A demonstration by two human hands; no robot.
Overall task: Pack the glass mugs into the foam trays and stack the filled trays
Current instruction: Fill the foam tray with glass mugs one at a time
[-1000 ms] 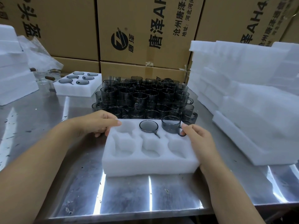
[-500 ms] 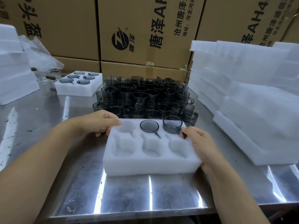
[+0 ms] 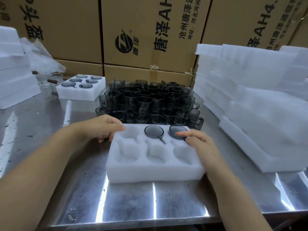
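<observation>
A white foam tray (image 3: 150, 170) with six pockets lies on the steel table in front of me. One dark glass mug (image 3: 153, 131) sits in the back middle pocket, its handle pointing toward me. A second mug (image 3: 177, 130) sits low in the back right pocket. My right hand (image 3: 198, 144) rests on that mug, fingers lying flat over its rim and handle. My left hand (image 3: 101, 127) holds the tray's back left corner, thumb on top. Several loose mugs (image 3: 146, 102) stand packed together behind the tray.
A filled foam tray (image 3: 81, 88) sits at the back left beside a stack of foam (image 3: 15, 77). Empty foam trays (image 3: 260, 100) are piled on the right. Cardboard boxes (image 3: 150, 30) wall off the back. Bare steel table (image 3: 150, 202) lies near me.
The mug under my right hand has gone down from above the back right pocket into it. My right fingers moved over its rim. My left hand stayed on the tray's corner.
</observation>
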